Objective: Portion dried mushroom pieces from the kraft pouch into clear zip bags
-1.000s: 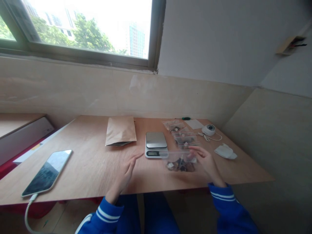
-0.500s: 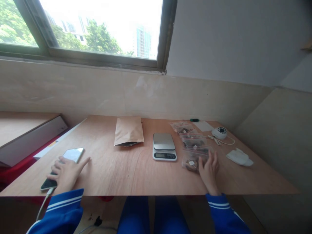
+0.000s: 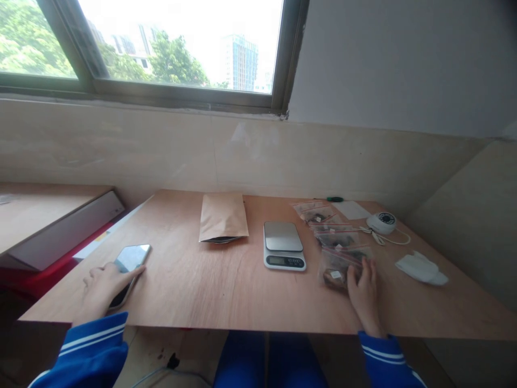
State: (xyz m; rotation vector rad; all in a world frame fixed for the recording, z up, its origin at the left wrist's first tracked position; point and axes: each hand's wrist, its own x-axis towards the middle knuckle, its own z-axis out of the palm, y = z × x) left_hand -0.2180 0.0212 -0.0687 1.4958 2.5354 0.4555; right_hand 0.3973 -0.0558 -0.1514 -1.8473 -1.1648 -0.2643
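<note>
My left hand (image 3: 105,285) lies across the lower part of a phone (image 3: 132,260) on the left of the table. Its fingers are apart, reaching past the phone's left side, and its thumb stretches over the right edge. My right hand (image 3: 364,288) rests on the nearest clear zip bag (image 3: 338,260), thumb and fingers apart. This bag has a brown item and a small white label showing in it. Several similar zip bags (image 3: 323,216) overlap in a row behind it. Left of the bags stands a white digital scale (image 3: 283,237) with a bare metal plate.
A brown paper pouch (image 3: 224,218) lies toward the back of the wooden table (image 3: 194,291). At the right are a white dome device (image 3: 380,222) with a cable, a crumpled white item (image 3: 422,268), a white sheet (image 3: 352,209) and a green-handled tool (image 3: 335,199).
The view has turned slightly right. My left hand has shifted left across the phone, whose lower end has swung to the right; the cable plug there no longer shows. My right hand stays at the bag.
</note>
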